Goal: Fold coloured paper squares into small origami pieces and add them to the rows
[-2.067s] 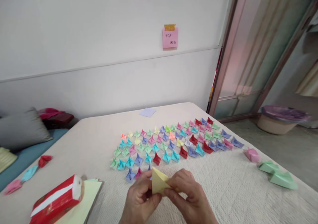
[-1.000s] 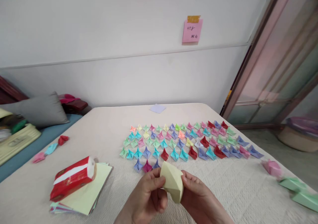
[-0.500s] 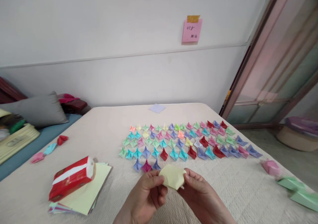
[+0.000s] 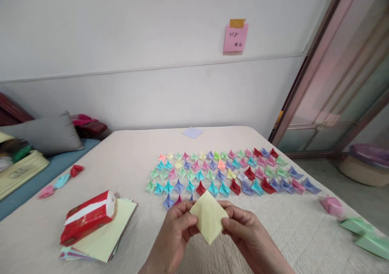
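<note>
A folded pale yellow paper, now a diamond with crease lines, is held up between my two hands above the quilted bed cover. My left hand pinches its left corner between thumb and fingers. At the right corner, my right hand pinches it the same way. Just beyond the paper, rows of small folded paper boats in many colours stand on the cover. The nearest few, such as a violet one, are partly hidden by my left hand.
To the left, a red and white packet lies on a stack of coloured paper sheets. A lilac sheet lies at the far edge. Pink and green folded pieces sit at the right edge.
The yellow paper has gone from a flattened, wider shape to an upright diamond. Both hands have turned slightly with it and still pinch its sides.
</note>
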`<state>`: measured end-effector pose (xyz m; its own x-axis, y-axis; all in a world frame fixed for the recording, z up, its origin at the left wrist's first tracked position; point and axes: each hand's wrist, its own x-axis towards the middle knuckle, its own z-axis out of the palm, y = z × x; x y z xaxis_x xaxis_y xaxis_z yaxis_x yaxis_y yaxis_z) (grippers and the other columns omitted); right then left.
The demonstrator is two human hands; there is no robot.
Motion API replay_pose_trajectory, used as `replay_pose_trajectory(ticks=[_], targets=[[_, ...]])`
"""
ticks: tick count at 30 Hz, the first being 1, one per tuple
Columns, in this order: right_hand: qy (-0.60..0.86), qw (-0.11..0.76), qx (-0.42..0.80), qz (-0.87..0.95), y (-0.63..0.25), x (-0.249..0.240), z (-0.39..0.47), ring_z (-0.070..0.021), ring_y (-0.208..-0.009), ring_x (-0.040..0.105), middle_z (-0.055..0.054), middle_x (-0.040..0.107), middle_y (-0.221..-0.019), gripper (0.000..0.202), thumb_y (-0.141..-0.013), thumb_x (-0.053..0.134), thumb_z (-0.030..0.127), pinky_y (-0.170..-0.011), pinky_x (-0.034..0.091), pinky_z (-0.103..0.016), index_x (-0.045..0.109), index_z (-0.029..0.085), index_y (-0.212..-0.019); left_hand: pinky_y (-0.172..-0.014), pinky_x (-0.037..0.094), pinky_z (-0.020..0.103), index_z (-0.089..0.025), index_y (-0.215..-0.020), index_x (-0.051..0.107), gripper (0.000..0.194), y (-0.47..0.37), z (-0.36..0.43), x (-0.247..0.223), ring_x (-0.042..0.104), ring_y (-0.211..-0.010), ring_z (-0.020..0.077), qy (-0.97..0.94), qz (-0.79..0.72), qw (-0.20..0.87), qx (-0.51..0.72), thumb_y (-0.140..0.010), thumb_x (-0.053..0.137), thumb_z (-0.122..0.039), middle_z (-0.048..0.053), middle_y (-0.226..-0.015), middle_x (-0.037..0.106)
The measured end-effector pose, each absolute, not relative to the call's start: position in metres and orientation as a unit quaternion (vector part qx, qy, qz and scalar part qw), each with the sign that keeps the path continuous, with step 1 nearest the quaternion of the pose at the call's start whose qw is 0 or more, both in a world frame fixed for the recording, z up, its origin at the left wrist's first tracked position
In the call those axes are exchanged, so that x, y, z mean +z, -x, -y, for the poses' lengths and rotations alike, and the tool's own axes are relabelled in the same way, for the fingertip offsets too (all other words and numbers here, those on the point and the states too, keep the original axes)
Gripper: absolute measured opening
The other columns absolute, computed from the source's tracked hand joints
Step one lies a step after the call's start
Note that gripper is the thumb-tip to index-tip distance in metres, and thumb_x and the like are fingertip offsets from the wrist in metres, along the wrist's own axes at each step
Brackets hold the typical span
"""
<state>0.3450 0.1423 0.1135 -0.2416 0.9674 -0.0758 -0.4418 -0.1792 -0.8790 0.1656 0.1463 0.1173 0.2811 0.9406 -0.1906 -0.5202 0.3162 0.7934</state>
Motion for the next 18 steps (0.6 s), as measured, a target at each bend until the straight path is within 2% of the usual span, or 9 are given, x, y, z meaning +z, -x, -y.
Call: replay_pose_trajectory(ticks=[3, 8, 10, 12, 15, 18], targets=[[0.356, 0.529, 0.66, 0.399, -0.341, 0.113, -0.142, -0.0263, -0.096, 0.055, -0.006, 0.064, -0.103, 0.016, -0.072, 0.076, 0.025, -0.08, 0.04, -0.035, 0.069, 0.02, -0.058, -0.069, 0.049, 0.028, -0.014, -0.072, 0.068, 0.007, -0.166, -0.145, 0.12, 0.061, -0.075, 0.0169, -0.361, -0.359, 0.693, 0.51, -0.072, 0.063, -0.01, 0.007, -0.092, 0.07], [0.415, 0.558, 0.612, 0.377, -0.337, 0.107, -0.143, -0.0232, -0.085, 0.056, -0.005, 0.06, -0.1, 0.023, -0.061, 0.082, 0.024, -0.068, 0.043, -0.032, 0.061, 0.02, -0.055, -0.067, 0.047, 0.026, -0.015, -0.069, 0.066, 0.002, -0.167, -0.146, 0.113, 0.06, -0.082, 0.0189, -0.433, -0.373, 0.636, 0.519, -0.069, 0.067, -0.013, 0.007, -0.102, 0.067], [0.438, 0.568, 0.586, 0.378, -0.336, 0.103, -0.143, -0.022, -0.081, 0.056, -0.005, 0.06, -0.098, 0.026, -0.058, 0.082, 0.022, -0.064, 0.043, -0.031, 0.057, 0.02, -0.054, -0.064, 0.047, 0.025, -0.017, -0.076, 0.065, 0.013, -0.17, -0.147, 0.108, 0.062, -0.077, 0.0179, -0.424, -0.372, 0.632, 0.532, -0.066, 0.073, -0.017, 0.005, -0.098, 0.067], [0.443, 0.585, 0.561, 0.383, -0.335, 0.099, -0.144, -0.0217, -0.081, 0.057, -0.004, 0.062, -0.099, 0.027, -0.057, 0.081, 0.019, -0.063, 0.044, -0.031, 0.055, 0.021, -0.056, -0.063, 0.048, 0.025, -0.021, -0.09, 0.062, 0.034, -0.173, -0.147, 0.102, 0.064, -0.074, 0.0175, -0.403, -0.372, 0.631, 0.548, -0.06, 0.079, -0.018, 0.003, -0.095, 0.068], [0.428, 0.592, 0.57, 0.377, -0.334, 0.093, -0.144, -0.0206, -0.076, 0.06, -0.002, 0.065, -0.094, 0.026, -0.06, 0.081, 0.02, -0.061, 0.046, -0.031, 0.059, 0.025, -0.073, -0.068, 0.051, 0.028, -0.024, -0.107, 0.058, 0.057, -0.175, -0.148, 0.096, 0.067, -0.079, 0.0205, -0.391, -0.387, 0.623, 0.557, -0.057, 0.083, -0.016, 0.003, -0.097, 0.069], [0.422, 0.566, 0.599, 0.378, -0.335, 0.09, -0.144, -0.02, -0.067, 0.061, 0.0, 0.066, -0.078, 0.037, -0.064, 0.081, 0.025, -0.058, 0.045, -0.03, 0.061, 0.027, -0.095, -0.072, 0.052, 0.03, -0.023, -0.109, 0.059, 0.054, -0.175, -0.148, 0.095, 0.068, -0.083, 0.0215, -0.414, -0.402, 0.615, 0.538, -0.061, 0.083, -0.015, 0.006, -0.102, 0.07]])
